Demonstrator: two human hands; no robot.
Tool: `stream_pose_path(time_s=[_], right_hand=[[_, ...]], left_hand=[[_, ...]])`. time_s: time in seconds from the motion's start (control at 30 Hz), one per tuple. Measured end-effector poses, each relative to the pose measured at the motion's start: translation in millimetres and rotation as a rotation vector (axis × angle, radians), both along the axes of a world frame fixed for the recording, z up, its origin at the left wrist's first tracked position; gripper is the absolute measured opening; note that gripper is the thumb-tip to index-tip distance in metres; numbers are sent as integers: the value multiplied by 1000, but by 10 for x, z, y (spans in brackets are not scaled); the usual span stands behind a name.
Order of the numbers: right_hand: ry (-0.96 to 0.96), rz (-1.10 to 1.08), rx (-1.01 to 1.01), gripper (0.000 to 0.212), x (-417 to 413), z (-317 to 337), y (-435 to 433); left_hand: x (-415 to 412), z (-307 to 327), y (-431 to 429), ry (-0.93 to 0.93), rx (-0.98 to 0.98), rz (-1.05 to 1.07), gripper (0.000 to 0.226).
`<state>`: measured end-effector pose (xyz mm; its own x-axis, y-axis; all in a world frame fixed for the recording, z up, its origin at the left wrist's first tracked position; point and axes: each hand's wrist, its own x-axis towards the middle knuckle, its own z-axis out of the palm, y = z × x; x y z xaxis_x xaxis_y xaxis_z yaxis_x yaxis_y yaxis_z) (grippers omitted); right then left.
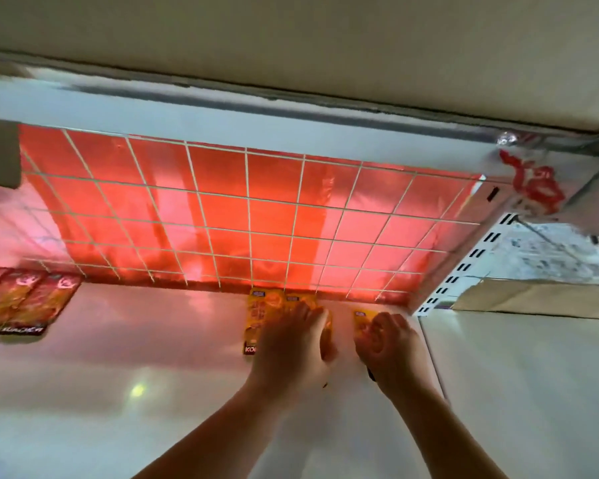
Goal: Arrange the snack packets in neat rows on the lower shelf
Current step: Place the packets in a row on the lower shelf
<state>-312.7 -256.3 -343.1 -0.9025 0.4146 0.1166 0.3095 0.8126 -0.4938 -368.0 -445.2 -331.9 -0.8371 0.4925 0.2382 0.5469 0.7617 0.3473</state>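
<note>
Two bare hands reach forward over a glossy white lower shelf, seen from above by a head-worn camera. At the far edge of the shelf, right of centre, lie three flat orange snack packets, side by side against the back. The left orange packet is mostly uncovered. The middle orange packet lies just beside it, largely hidden under the left hand, which rests palm down on it with fingers spread. The right orange packet sits a little apart to the right, under the right hand, whose fingers curl loosely onto it; whether they pinch it, I cannot tell. At the far left edge of the shelf, well apart from these, lies another row of red-and-orange snack packets; three show, cut off by the frame. Behind the shelf stands a white wire grid panel backed by shiny red foil. To the right, one brown cardboard box sits beyond a white slotted upright.
</note>
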Motion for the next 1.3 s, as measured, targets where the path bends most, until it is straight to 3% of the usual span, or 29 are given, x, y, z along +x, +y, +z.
stream_pose_path(time_s=[0.23,0.37,0.5,0.73,0.93,1.3], right_hand=[[-47,-4,127,37,13,-42,183],[32,35,111,31,92,-134,257],[-37,141,246,51,242,-346,255],[-151,156,182,71,65,-336,242],[-165,180,216,75,74,-316,243],[-130,170,207,61,86,-316,235]], left_hand=[[-253,-82,423,83,-9,-52,42],[-263,-261,292,130,-70,-97,52],[-176,-389,165,123,-148,-164,54],[-134,-357,179,39,-172,-112,59],[-129,-335,184,33,-198,-105,61],[-125,-323,183,76,-176,-102,58]])
